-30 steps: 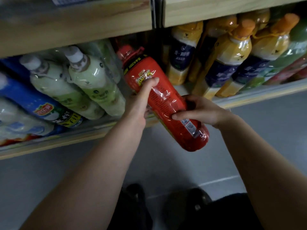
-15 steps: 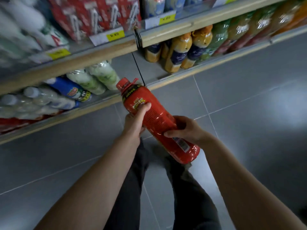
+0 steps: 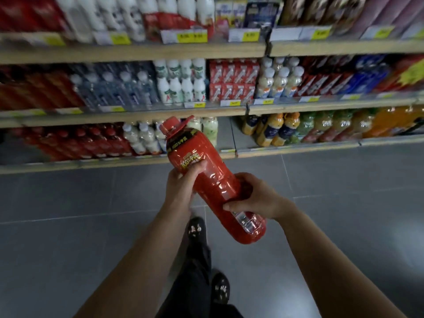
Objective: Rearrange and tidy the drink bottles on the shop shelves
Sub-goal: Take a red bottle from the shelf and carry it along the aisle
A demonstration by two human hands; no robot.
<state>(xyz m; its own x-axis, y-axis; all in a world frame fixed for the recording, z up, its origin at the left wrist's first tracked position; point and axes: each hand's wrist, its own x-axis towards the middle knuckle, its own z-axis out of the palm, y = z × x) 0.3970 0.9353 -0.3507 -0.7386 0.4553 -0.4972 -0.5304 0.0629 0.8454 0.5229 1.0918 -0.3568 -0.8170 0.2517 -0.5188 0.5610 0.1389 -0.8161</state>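
Observation:
I hold a large red bottle [image 3: 207, 177] with a red cap and black neck band, tilted with its cap toward the shelves, over the grey floor. My left hand [image 3: 181, 187] grips its upper body at the label. My right hand [image 3: 254, 198] wraps its lower body near the base. On the bottom shelf [image 3: 114, 165], similar red bottles [image 3: 87, 143] stand at the left, pale green-white bottles [image 3: 146, 138] beside them, and a bare gap [image 3: 226, 136] sits right of those. Yellow-orange bottles [image 3: 273, 129] and green ones [image 3: 321, 125] fill the right section.
The middle shelf [image 3: 137, 115] carries water bottles, white milk bottles and red cartons. The top shelf [image 3: 137, 51] holds more white bottles and boxes. Grey tiled floor [image 3: 68, 226] lies in front of the shelves. My legs and dark shoes [image 3: 220, 288] are below the bottle.
The red bottle has come out from the bottom shelf and the view has pulled back and risen, now showing three shelf levels. Both hands keep their grip on the bottle.

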